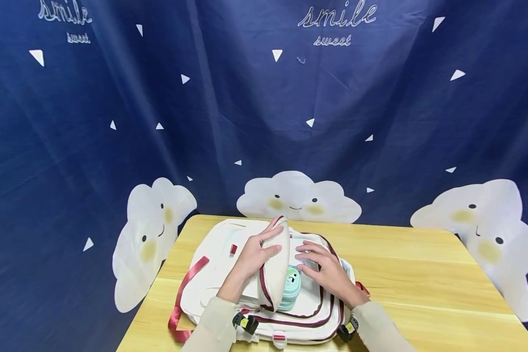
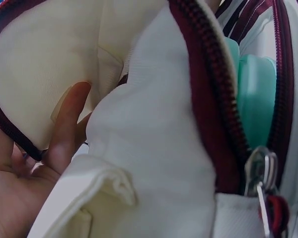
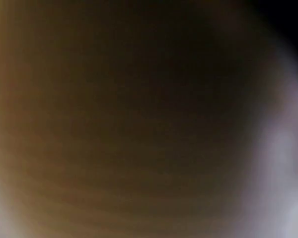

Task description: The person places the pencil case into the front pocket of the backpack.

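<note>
A white backpack [image 1: 220, 239] with dark red zippers lies on the table, its front pocket unzipped. My left hand [image 1: 252, 256] holds the pocket's raised flap [image 1: 275, 278], fingers over one face. In the left wrist view, a finger of that hand [image 2: 64, 124] lies against the cream lining [image 2: 49, 54]. Inside the pocket sits a mint-green case [image 1: 292, 286] with a small cartoon picture on top, partly hidden by the flap. My right hand [image 1: 327, 271] is over the pocket beside the case, fingers spread and slightly bent, holding nothing. The right wrist view is dark and blurred.
The wooden table [image 1: 422, 274] extends to the right of the backpack. A red strap [image 1: 182, 298] trails off the bag's left side. A metal zipper pull [image 2: 260, 173] hangs at the pocket's corner. Behind the table hangs a dark blue curtain [image 1: 255, 98] with cloud prints.
</note>
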The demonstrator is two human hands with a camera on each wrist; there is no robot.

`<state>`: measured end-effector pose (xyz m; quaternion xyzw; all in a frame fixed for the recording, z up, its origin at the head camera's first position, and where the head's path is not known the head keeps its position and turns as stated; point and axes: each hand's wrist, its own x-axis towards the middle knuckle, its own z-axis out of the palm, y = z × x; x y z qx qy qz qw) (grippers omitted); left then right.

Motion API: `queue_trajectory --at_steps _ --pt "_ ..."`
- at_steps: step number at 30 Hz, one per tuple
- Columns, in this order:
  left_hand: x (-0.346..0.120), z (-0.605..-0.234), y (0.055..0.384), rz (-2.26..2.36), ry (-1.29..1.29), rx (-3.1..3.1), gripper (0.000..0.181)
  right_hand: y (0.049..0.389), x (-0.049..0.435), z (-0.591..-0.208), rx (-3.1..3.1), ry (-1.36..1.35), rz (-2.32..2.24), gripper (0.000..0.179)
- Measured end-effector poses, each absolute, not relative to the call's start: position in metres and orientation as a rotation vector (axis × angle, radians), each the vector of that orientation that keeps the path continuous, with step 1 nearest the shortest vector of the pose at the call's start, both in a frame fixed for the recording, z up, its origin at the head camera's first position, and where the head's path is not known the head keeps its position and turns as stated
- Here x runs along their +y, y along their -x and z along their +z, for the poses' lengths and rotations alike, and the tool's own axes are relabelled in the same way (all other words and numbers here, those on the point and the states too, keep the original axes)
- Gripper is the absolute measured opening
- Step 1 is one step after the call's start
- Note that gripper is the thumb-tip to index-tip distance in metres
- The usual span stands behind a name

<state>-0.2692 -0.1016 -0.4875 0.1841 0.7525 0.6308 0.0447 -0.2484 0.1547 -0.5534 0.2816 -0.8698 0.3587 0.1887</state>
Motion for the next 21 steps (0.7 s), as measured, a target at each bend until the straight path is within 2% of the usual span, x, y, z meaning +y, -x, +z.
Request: queue_trajectory --at_steps 7,16,21 --pt "-0.1025 -0.4877 0.2681 1.940 -0.546 2.301 0.057 0.2451 0.1585 -0.5535 -2.417 -0.776 1.031 0.028" --pt "-0.1043 -0.4889 0.2693 1.945 -0.550 2.298 0.057 0.2439 0.1621 -0.5557 -2.410 -0.792 1.334 0.022" --pt "-0.1055 -0.4893 0.2698 1.935 -0.560 2.297 0.057 0.2447 0.1603 -0.5554 -2.414 -0.804 1.321 0.021"
